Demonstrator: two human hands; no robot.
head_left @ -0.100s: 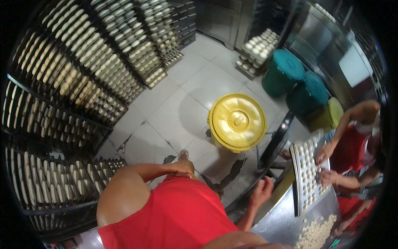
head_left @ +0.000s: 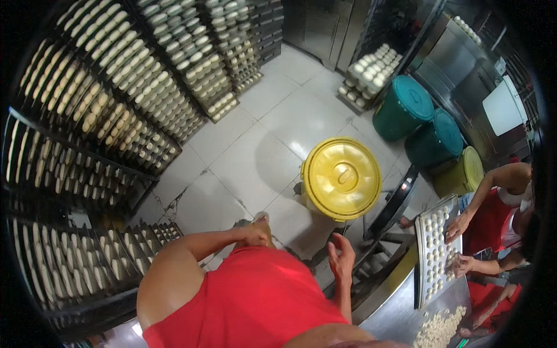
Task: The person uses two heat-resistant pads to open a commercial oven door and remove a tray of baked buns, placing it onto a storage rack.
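My left hand (head_left: 254, 235) hangs at the front of my red garment (head_left: 249, 290), close to my leg. Its fingers are mostly hidden and smeared. On my other side, my right hand (head_left: 342, 258) is raised with fingers apart, holding nothing. It is just below the yellow lidded bucket (head_left: 342, 178) in the picture, with a gap between them. The steel table (head_left: 389, 316) lies to its right. On that table a tray (head_left: 422, 255) carries rows of small round dough pieces, worked by a co-worker's hands (head_left: 459, 226).
Tall racks (head_left: 130, 200) of dough-filled trays line the left. Green lidded bins (head_left: 404, 107) and a yellow bin (head_left: 461, 174) stand at the right. Stacked trays of dough balls (head_left: 371, 72) are behind them. Loose dough pieces (head_left: 441, 327) lie on the table. The tiled floor (head_left: 232, 156) has dark cracks.
My right hand has moved left, away from the table edge, and its fingers now point up toward the yellow bucket. My left hand has stayed near my leg. The whole view has shifted slightly.
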